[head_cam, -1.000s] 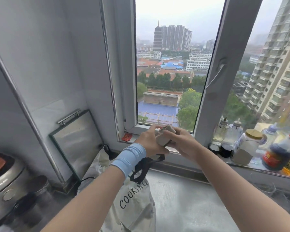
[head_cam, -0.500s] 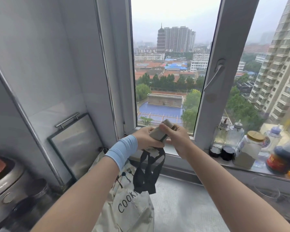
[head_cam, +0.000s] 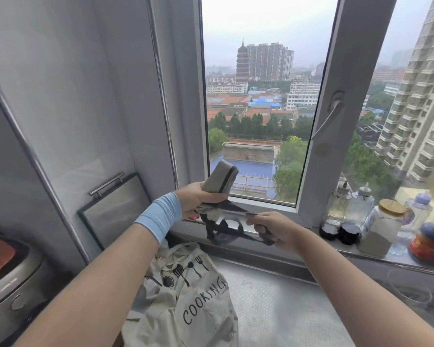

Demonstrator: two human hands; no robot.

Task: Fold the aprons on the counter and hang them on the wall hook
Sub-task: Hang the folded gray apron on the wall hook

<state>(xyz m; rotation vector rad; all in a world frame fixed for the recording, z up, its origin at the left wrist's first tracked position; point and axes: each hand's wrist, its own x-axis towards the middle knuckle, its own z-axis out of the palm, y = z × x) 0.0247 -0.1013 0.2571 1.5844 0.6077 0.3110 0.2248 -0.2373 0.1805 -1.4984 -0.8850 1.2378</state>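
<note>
My left hand (head_cam: 198,199), with a light blue wristband, grips a tightly folded grey apron bundle (head_cam: 221,179) held up in front of the window. Black apron straps (head_cam: 226,231) hang from the bundle in loops. My right hand (head_cam: 268,227) pinches one strap and holds it stretched out to the right of the bundle. A cream apron (head_cam: 186,294) printed with utensils and the word COOKING lies crumpled on the steel counter (head_cam: 281,309) below my arms. No wall hook is in view.
A framed metal panel (head_cam: 115,206) with a handle leans against the left wall. A rice cooker (head_cam: 8,276) sits at far left. Jars and sauce bottles (head_cam: 383,226) crowd the window sill at right. The window handle (head_cam: 331,113) hangs above them.
My hands, which were together on the bundle, have parted: the right hand has drawn a black strap out to the right while the left lifted the bundle higher.
</note>
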